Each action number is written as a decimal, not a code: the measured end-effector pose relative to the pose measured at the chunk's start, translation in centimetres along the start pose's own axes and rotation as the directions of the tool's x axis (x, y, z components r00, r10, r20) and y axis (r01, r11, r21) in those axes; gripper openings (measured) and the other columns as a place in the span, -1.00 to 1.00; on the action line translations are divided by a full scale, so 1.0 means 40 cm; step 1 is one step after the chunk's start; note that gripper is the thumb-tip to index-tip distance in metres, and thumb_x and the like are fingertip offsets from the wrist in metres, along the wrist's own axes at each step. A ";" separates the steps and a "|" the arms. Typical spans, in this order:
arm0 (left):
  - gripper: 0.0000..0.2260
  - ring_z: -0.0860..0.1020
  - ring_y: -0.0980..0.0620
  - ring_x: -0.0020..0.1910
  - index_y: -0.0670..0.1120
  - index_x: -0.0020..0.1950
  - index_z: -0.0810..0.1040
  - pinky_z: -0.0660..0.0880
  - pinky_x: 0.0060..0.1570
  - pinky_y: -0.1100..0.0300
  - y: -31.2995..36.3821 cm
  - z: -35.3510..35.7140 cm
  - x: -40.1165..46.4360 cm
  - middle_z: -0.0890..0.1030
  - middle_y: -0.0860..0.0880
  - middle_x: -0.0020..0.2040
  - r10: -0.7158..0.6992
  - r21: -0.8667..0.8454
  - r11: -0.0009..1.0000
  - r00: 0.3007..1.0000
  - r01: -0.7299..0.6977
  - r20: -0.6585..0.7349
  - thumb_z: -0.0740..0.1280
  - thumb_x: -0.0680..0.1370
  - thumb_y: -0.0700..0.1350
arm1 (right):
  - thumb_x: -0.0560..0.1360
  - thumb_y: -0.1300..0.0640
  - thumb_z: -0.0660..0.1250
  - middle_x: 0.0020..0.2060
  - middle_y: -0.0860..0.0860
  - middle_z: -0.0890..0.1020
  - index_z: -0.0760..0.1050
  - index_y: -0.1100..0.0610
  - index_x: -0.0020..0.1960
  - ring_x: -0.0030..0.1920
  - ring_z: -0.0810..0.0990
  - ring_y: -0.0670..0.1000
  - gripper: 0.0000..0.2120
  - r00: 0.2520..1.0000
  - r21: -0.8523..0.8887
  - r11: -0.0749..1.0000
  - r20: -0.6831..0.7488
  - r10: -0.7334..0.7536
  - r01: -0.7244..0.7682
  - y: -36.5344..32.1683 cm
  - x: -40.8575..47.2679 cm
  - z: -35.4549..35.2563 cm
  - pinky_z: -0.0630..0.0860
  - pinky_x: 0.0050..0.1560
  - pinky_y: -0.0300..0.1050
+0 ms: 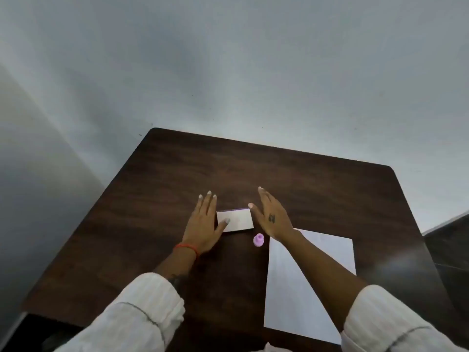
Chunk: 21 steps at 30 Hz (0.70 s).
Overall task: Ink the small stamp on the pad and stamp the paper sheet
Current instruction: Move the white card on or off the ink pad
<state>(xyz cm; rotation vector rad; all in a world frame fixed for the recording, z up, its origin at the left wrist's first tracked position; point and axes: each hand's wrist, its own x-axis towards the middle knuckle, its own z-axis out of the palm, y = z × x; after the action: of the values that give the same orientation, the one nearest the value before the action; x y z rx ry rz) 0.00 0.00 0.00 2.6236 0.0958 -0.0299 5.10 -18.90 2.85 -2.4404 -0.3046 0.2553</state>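
At centre frame, our two hands flanked the closed pad [235, 221] on the dark table [177, 174]: the left hand [203, 224] lay flat against the box's left end with its thumb resting on the white lid, while the right hand [272, 217] stood on edge just beside the box's right end, thumb tip near its far corner. Both hands were spread, fingers straight, gripping nothing; whether the right thumb actually touched the box we could not tell. The stamp [258, 240], small and pink, stood upright and untouched just below the pad and between our wrists. The sheet [317, 275] lay in the lower right of the frame, partly under the right forearm, and showed no mark that we could see. A red band [186, 247] circled the left wrist, and white sleeves [142, 313] filled the bottom corners. By our reading, the work was at its very start: the pad was being steadied for opening, with inking and stamping not yet begun. The next move, we judged, called for pinning the base with the left hand, lifting the lid with the right, then picking up the stamp by its knob without tipping it over.
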 end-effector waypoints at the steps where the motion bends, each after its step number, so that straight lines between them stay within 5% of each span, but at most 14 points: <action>1: -0.30 -0.16 -0.01 0.51 -0.08 0.48 -0.11 -0.07 0.44 0.08 -0.006 0.006 -0.002 -0.09 -0.05 0.55 0.004 0.009 1.000 0.999 -0.004 0.047 0.20 0.52 0.16 | 0.55 -0.13 0.13 0.49 0.09 0.20 0.07 0.11 0.47 0.48 0.18 0.11 -0.41 1.000 -0.018 1.000 0.028 0.002 -0.001 0.002 0.004 0.008 0.16 0.44 0.01; 7: -0.23 -0.01 -0.02 0.51 -0.05 0.49 -0.04 0.00 0.46 0.08 -0.014 0.026 -0.001 0.05 -0.04 0.54 0.021 0.002 1.000 0.981 -0.022 0.195 0.36 0.44 0.06 | 0.44 -0.03 0.36 0.47 0.09 0.26 0.16 0.13 0.45 0.46 0.21 0.09 -0.32 0.978 -0.159 0.987 0.207 -0.005 0.039 0.025 0.022 0.053 0.19 0.43 -0.01; 21: -0.43 0.22 -0.02 0.43 -0.11 0.43 0.22 0.13 0.41 0.16 -0.017 0.033 0.015 0.26 -0.03 0.48 0.048 -0.015 0.999 0.988 -0.047 0.149 0.35 0.47 -0.07 | 0.35 0.16 0.47 0.46 0.09 0.28 0.22 0.17 0.42 0.44 0.23 0.09 -0.28 0.953 -0.250 0.960 0.298 -0.045 0.123 0.036 0.062 0.046 0.19 0.43 -0.05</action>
<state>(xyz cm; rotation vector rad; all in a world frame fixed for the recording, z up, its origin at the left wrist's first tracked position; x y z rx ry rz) 0.56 -0.03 -1.49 2.6015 -0.0189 -0.2085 7.22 -18.20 0.26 -2.6445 -0.6066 0.5707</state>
